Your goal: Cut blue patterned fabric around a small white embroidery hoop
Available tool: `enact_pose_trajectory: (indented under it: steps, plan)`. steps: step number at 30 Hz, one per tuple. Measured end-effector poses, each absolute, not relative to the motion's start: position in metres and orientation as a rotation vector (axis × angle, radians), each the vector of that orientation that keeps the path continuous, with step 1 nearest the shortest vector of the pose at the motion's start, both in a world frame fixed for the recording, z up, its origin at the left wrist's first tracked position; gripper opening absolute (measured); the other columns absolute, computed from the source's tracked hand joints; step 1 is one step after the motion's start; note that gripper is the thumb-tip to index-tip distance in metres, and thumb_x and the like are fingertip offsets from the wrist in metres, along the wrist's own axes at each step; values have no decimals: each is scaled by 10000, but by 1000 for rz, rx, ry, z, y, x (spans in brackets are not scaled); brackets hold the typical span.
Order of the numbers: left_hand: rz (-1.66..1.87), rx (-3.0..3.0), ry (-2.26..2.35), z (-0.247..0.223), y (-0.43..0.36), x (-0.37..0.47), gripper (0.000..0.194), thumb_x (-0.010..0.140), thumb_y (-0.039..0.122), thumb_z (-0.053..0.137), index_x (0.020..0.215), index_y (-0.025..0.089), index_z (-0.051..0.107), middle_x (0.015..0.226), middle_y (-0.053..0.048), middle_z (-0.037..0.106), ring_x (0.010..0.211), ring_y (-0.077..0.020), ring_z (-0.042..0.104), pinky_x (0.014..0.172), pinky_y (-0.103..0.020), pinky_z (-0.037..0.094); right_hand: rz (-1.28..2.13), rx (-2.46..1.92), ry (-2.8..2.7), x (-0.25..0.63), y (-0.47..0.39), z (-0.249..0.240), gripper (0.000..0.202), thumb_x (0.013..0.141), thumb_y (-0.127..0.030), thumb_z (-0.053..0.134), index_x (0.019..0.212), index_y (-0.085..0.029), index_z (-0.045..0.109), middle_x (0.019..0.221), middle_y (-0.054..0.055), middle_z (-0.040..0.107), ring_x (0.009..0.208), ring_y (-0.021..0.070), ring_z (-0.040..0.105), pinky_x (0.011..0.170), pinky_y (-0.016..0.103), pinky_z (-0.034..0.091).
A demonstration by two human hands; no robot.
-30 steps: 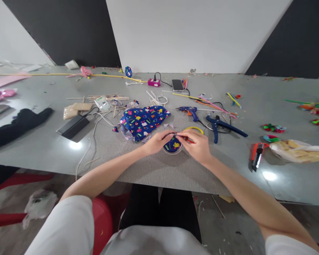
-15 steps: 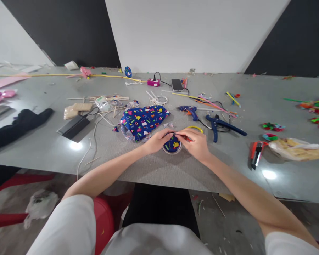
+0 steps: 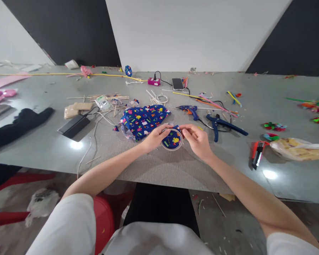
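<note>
A small round hoop with blue patterned fabric (image 3: 172, 140) inside a pale rim is held up between my hands, near the table's front. My left hand (image 3: 156, 136) is closed on its upper left edge, thumb on the rim. At its upper right edge, my right hand (image 3: 197, 140) has its thumb and fingers pinched at a bit of the blue fabric. Just behind lies a larger piece of the same blue patterned cloth (image 3: 143, 120). A blue glue gun (image 3: 189, 111) and dark blue-handled pliers (image 3: 223, 125) rest to the right.
On the grey table (image 3: 138, 170) are a black box with a cable (image 3: 74, 126), thin wooden sticks (image 3: 108, 97), a phone (image 3: 177, 84) and a magenta power adapter (image 3: 154, 81). To the right lie a red cutter (image 3: 257, 155) and a plastic bag (image 3: 297, 148). A red stool (image 3: 103, 219) stands below.
The hoop is slightly higher and tilted more toward the camera. My right hand has shifted a little right, away from my left, and less of the yellow ring behind it shows.
</note>
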State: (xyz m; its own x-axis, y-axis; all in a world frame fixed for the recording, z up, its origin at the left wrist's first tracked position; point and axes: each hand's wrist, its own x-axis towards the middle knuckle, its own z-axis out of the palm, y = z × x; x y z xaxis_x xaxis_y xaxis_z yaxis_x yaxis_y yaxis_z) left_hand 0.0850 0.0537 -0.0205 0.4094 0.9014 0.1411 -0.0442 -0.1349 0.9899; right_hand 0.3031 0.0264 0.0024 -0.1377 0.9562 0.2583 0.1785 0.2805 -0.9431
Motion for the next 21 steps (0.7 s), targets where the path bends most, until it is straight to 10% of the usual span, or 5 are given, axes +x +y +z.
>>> enact_pose_trajectory:
  steps: [21]
  plan:
    - [1195,1415,864,-12,58,77,497,977,644,616,1260,238,664,1252,-66,700,1145,-216,628,1038,-331,481,1682,-899,-1317,304,35,-4,294,834,-473,859,922,-218,741,823,11,655,715,139,584,681,298,494]
